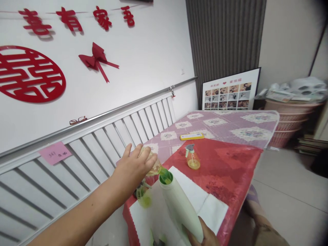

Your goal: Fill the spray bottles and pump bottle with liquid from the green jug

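My left hand (140,159) is wrapped round a clear bottle (155,168) with yellowish liquid, tipped to the right. Its mouth is at the open green-lined top of a pale green bottle (180,208), and yellow-green liquid shows there. From below, my right hand (208,235) grips the pale green bottle, which leans to the upper left; most of that hand is hidden behind it. Under my left wrist stands a small spray bottle (145,197) with yellow-green liquid. A second spray bottle (192,160), with a grey-green top and some yellow liquid, stands upright on the red cloth (217,164).
White cloth or paper (212,208) lies on the red cloth. Farther back on the purple patterned table cover (220,128) is a yellow-edged flat case (191,136). A white radiator (112,140) runs along the left wall; pink baskets (289,119) stand beyond the table.
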Demonstrator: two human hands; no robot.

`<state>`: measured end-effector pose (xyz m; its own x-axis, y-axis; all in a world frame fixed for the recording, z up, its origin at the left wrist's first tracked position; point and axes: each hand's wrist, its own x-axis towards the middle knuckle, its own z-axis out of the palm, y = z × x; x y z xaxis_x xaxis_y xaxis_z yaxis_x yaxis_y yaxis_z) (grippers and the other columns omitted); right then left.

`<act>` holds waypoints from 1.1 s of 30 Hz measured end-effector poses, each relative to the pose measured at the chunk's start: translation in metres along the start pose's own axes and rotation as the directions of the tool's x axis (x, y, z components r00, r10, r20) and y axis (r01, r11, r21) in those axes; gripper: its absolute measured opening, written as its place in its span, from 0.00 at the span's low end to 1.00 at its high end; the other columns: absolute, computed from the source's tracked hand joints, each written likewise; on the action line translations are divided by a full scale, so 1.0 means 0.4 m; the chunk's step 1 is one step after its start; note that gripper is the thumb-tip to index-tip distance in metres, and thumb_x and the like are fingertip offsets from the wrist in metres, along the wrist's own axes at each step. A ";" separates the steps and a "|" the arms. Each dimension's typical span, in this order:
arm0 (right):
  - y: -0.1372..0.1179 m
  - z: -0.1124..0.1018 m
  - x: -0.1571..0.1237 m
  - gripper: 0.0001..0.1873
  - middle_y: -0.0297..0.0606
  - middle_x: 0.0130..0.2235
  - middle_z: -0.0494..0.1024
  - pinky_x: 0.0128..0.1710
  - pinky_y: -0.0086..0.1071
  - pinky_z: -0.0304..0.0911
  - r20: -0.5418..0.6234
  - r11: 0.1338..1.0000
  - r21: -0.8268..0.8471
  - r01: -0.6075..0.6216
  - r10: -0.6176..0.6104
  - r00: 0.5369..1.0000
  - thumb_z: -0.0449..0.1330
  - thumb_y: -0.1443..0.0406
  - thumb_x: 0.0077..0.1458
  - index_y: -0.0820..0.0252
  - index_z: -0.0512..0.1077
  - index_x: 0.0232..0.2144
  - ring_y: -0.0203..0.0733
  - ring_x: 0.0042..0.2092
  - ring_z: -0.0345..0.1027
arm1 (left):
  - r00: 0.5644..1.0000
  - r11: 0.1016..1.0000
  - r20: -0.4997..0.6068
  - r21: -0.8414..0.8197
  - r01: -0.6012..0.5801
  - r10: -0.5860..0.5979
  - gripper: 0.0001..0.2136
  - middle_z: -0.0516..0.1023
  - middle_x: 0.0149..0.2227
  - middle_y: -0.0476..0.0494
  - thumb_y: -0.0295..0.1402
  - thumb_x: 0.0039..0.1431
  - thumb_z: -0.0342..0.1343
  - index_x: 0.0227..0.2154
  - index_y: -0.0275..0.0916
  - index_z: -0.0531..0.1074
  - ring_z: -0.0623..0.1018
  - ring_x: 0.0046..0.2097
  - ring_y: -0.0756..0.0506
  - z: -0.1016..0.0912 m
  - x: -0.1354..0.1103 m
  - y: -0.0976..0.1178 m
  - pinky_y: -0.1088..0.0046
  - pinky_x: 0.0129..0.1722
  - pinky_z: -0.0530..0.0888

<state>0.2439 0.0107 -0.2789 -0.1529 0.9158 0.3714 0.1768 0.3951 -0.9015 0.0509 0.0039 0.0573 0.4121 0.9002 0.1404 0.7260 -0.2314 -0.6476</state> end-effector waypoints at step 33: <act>-0.119 -0.034 0.014 0.17 0.38 0.28 0.81 0.28 0.32 0.71 0.057 0.970 -0.170 -0.176 0.188 0.981 0.58 0.52 0.48 0.59 0.72 0.35 0.47 0.30 0.76 | 0.582 0.180 0.114 -0.888 0.423 -0.805 0.36 0.60 0.59 0.36 0.34 0.50 0.61 0.60 0.43 0.52 0.63 0.62 0.36 0.293 -0.295 0.152 0.49 0.61 0.62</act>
<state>0.2477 -0.0022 -0.2310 -0.1717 0.9682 0.1819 0.3636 0.2339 -0.9017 -0.0180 -0.0731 -0.0863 -0.4074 0.7526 0.5173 0.7937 0.0116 0.6082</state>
